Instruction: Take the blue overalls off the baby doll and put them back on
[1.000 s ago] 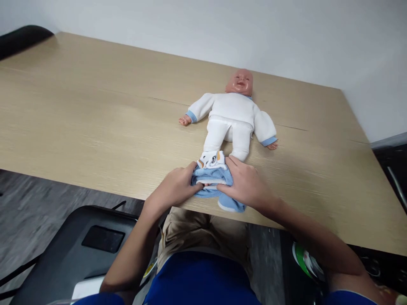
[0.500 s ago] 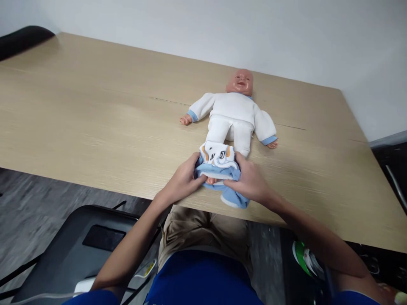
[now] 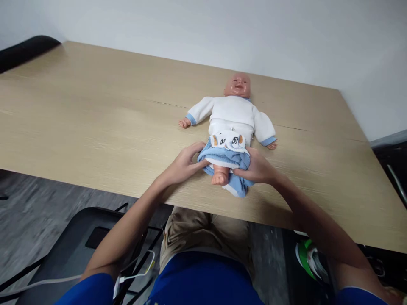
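Observation:
A baby doll (image 3: 233, 111) in a white top with blue cuffs lies on its back on the wooden table, head toward the wall. Blue-and-white doll pants (image 3: 227, 156) with an embroidered animal face are bunched around its legs. One bare foot (image 3: 220, 175) pokes out through the leg opening on the left; the other foot is hidden by the cloth. My left hand (image 3: 187, 163) grips the left edge of the pants, thumb toward the leg opening. On the opposite edge, my right hand (image 3: 259, 166) is closed on the same cloth.
The wooden table (image 3: 111, 114) reaches the wall at the back. To the lower left stands a black chair (image 3: 63, 250) with a dark phone (image 3: 97, 237) and a white cable (image 3: 140, 275). A green-and-white round object (image 3: 307, 258) sits below the table at the lower right.
Both hands have moved the pants up the doll's leg, toward its body. The foot that barely showed in the opening now sticks out fully, with the ankle visible.

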Demonstrator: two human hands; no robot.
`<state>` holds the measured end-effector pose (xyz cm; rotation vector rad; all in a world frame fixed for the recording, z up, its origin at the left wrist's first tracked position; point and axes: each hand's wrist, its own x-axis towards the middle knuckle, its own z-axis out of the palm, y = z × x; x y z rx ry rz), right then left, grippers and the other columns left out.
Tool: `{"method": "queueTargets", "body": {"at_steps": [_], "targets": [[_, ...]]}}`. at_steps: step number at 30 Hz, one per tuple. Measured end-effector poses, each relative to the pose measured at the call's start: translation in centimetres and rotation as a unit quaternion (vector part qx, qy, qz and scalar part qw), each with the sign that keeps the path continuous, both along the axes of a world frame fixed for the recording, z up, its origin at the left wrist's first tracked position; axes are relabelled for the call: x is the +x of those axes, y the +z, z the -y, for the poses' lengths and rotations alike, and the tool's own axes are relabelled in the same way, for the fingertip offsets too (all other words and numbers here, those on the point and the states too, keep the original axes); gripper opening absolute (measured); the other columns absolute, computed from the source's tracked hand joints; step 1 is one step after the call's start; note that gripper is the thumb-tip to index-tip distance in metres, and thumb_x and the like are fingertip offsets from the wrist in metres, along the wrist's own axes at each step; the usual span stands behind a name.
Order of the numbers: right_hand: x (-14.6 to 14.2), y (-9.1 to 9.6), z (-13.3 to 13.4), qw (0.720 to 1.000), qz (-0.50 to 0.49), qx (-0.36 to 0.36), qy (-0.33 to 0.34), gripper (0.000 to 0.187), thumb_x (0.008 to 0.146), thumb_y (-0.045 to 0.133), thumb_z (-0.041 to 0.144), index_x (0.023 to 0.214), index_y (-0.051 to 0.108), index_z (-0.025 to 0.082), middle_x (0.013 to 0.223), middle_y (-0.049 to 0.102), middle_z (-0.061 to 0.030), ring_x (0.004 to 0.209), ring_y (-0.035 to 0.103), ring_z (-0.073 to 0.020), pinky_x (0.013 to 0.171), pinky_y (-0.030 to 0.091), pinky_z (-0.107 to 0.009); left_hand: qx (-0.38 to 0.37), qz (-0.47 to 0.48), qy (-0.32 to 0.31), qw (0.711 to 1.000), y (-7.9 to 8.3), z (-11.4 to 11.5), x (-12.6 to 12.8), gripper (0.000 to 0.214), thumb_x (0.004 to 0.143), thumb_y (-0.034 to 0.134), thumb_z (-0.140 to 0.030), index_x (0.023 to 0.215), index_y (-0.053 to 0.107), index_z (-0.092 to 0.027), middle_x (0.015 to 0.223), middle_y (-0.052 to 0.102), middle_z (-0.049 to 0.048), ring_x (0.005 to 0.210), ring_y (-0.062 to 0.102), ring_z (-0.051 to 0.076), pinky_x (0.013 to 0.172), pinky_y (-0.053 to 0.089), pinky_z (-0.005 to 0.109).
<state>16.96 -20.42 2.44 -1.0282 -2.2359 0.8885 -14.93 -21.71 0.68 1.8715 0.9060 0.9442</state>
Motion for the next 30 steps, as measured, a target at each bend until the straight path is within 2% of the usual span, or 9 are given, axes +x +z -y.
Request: {"method": "queueTargets", "body": {"at_steps": [3, 5, 9, 12, 16, 19, 22, 26, 30], "targets": [[1.4, -0.2, 0.0, 1.000, -0.007, -0.018, 0.013, 0.081, 0.091, 0.101, 0.057, 0.158, 0.070, 0.023, 0.147, 0.083, -0.0165, 0.127, 0.083, -0.0442, 0.113, 0.071, -0.063, -0.034, 0.018, -0.031, 0.999, 0.1, -0.7, -0.3, 0.043, 0.115, 0.082, -0.063, 0.125, 0.079, -0.022, 0.134, 0.086, 0.0110, 0.121, 0.079, 0.027, 0.110, 0.063, 0.040], [2.0, -0.2, 0.2, 0.999, -0.020, -0.036, 0.003, 0.087, 0.095, 0.101, 0.062, 0.164, 0.065, 0.025, 0.152, 0.080, -0.0160, 0.136, 0.080, -0.0438, 0.118, 0.069, -0.061, -0.047, 0.029, -0.043, 0.998, 0.2, -1.1, -0.5, 0.047, 0.111, 0.087, -0.063, 0.134, 0.081, -0.022, 0.144, 0.086, 0.0132, 0.132, 0.080, 0.030, 0.117, 0.063, 0.042], [2.7, -1.0, 0.5, 0.988, -0.105, -0.108, -0.019, 0.063, 0.102, 0.096, 0.066, 0.148, 0.072, 0.031, 0.138, 0.081, -0.0086, 0.128, 0.079, -0.0354, 0.115, 0.066, -0.052, -0.058, 0.016, -0.058, 0.996, 0.1, -1.8, -1.0, 0.055, 0.104, 0.097, -0.060, 0.140, 0.081, -0.022, 0.145, 0.085, 0.0132, 0.136, 0.078, 0.032, 0.120, 0.062, 0.045], [3.0, -1.9, 0.2, 0.957, -0.217, -0.183, -0.051, 0.053, 0.100, 0.098, 0.071, 0.124, 0.073, 0.032, 0.113, 0.073, -0.0013, 0.101, 0.072, -0.0242, 0.092, 0.064, -0.037, -0.054, 0.019, -0.068, 0.996, 0.1, -2.3, -1.1, 0.052, 0.100, 0.101, -0.058, 0.132, 0.081, -0.023, 0.129, 0.082, 0.0095, 0.121, 0.076, 0.027, 0.108, 0.063, 0.040], [3.4, -2.8, -0.1, 0.916, -0.295, -0.256, -0.096, 0.059, 0.092, 0.105, 0.072, 0.105, 0.066, 0.030, 0.092, 0.057, 0.0043, 0.078, 0.053, -0.0162, 0.070, 0.048, -0.027, -0.117, 0.094, -0.098, 0.984, 0.2, -2.9, -0.9, 0.050, 0.099, 0.103, -0.057, 0.124, 0.077, -0.023, 0.121, 0.078, 0.0078, 0.111, 0.077, 0.023, 0.095, 0.065, 0.033], [3.7, -2.8, -0.1, 0.904, -0.310, -0.272, -0.114, 0.063, 0.088, 0.108, 0.071, 0.104, 0.063, 0.029, 0.092, 0.057, 0.0043, 0.080, 0.053, -0.0165, 0.071, 0.049, -0.027, -0.169, 0.125, -0.104, 0.972, 0.2, -3.5, -0.7, 0.044, 0.103, 0.100, -0.054, 0.119, 0.074, -0.021, 0.110, 0.078, 0.0055, 0.100, 0.077, 0.019, 0.088, 0.065, 0.030], [4.1, -2.1, -0.3, 0.911, -0.281, -0.283, -0.102, 0.065, 0.086, 0.109, 0.072, 0.110, 0.066, 0.029, 0.095, 0.062, 0.0037, 0.084, 0.058, -0.0170, 0.075, 0.052, -0.028, -0.172, 0.117, -0.093, 0.974, 0.0, -4.4, -0.5, 0.043, 0.111, 0.092, -0.057, 0.123, 0.071, -0.022, 0.101, 0.079, 0.0030, 0.092, 0.076, 0.017, 0.085, 0.065, 0.030], [4.9, -1.0, -0.7, 0.957, -0.146, -0.246, -0.048, 0.062, 0.094, 0.101, 0.077, 0.120, 0.076, 0.026, 0.104, 0.073, -0.0014, 0.093, 0.067, -0.0217, 0.082, 0.057, -0.033, -0.096, 0.064, -0.034, 0.993, 0.2, -5.7, -0.5, 0.054, 0.112, 0.087, -0.067, 0.139, 0.069, -0.024, 0.104, 0.082, 0.0037, 0.093, 0.078, 0.019, 0.085, 0.064, 0.034], [5.1, -0.7, -0.6, 0.978, -0.089, -0.187, -0.030, 0.060, 0.101, 0.091, 0.082, 0.103, 0.074, 0.025, 0.091, 0.064, 0.0002, 0.083, 0.059, -0.0198, 0.073, 0.050, -0.032, 0.078, -0.064, 0.040, 0.994, 1.8, -6.6, 0.3, 0.069, 0.111, 0.083, -0.073, 0.155, 0.071, -0.022, 0.149, 0.081, 0.0150, 0.126, 0.077, 0.027, 0.109, 0.062, 0.044]]}}
